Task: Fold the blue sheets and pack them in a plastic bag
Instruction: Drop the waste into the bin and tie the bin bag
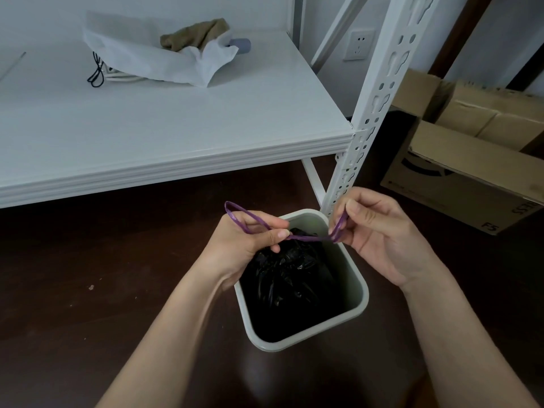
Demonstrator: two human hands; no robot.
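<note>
Pinching purple drawstring (306,238) taut between left hand (250,240) and right hand (379,231), above black bag (285,275); risks snapping through overpulling.

the black plastic bag (287,278) is gathered tight, so its contents are hidden. at three o'clock the cardboard box (459,184) is cut by the frame edge, its print unreadable. at eleven o'clock a white bag (141,54) covers part of a brown cloth (194,35).
</note>
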